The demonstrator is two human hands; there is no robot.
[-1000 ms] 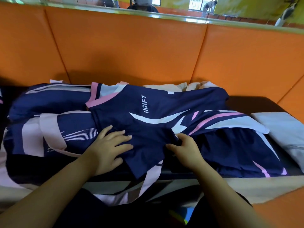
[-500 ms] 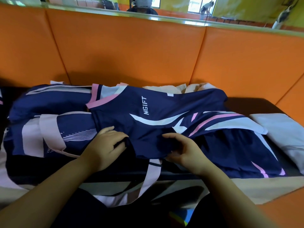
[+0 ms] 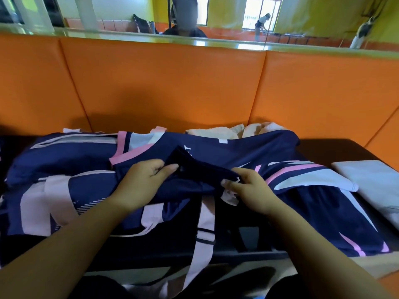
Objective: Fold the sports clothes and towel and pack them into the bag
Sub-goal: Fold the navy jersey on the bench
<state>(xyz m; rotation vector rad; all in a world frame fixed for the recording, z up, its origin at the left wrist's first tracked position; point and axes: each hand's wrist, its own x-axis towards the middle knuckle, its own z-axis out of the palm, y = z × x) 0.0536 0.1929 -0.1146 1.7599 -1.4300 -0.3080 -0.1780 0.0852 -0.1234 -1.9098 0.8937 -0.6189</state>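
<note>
On the far left, a navy sports bag (image 3: pixel 54 169) with pale pink and white panels lay on its side on the dark bench (image 3: pixel 336 147), filling the left half of the surface. One pale pink strap (image 3: pixel 205 234) of it hung down over the near edge of the bench, at the centre.

Just right of the bag, the left hand (image 3: pixel 140 182) had its grip closed, thumb and curled fingers pinching a raised fold of a navy jersey (image 3: pixel 237 149). The jersey had a pink collar and lay spread across the top of the bag, collar to the left. The pinched fold ran as a dark ridge from the left hand across to the right hand (image 3: pixel 250 188), whose grip was also closed, thumb and fingertips nipping the other end of the jersey fold.

Right of that hand, navy shorts (image 3: pixel 323 216) with pink and white stripes lay flat on the bench, partly under the jersey. A crumpled cream cloth (image 3: pixel 226 131) sat behind the jersey against the orange padded wall (image 3: pixel 172 87). At the far right, a folded pale grey cloth (image 3: pixel 371 180) rested on the bench, touching the shorts' edge.
</note>
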